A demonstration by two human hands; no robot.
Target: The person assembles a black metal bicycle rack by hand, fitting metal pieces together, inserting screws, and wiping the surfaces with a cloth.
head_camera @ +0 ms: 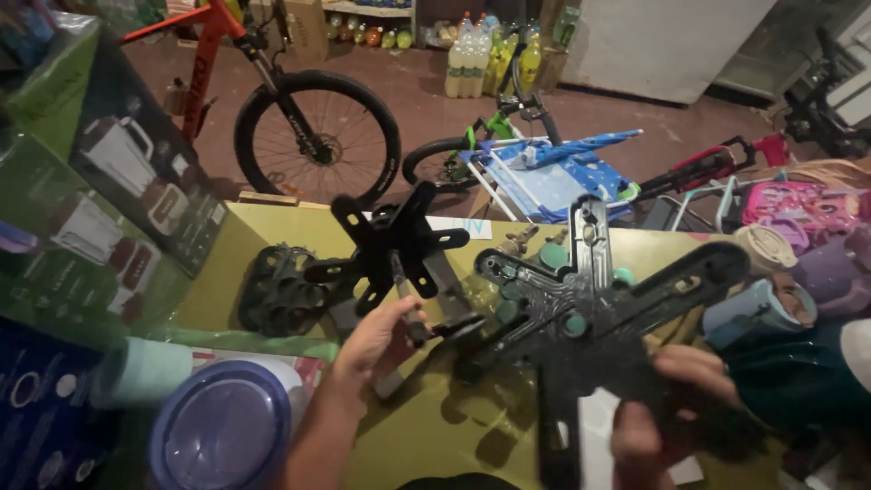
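Black star-shaped plastic base (590,313) with five spokes sits tilted above the yellow-green tabletop (426,436), gripped at its lower edge by your right hand (667,408). Your left hand (376,340), apart from the right, closes on a slim metal tool (406,299) pointing at it. Beyond lie a black pedal (277,289) and black cross-shaped bracket (395,240).
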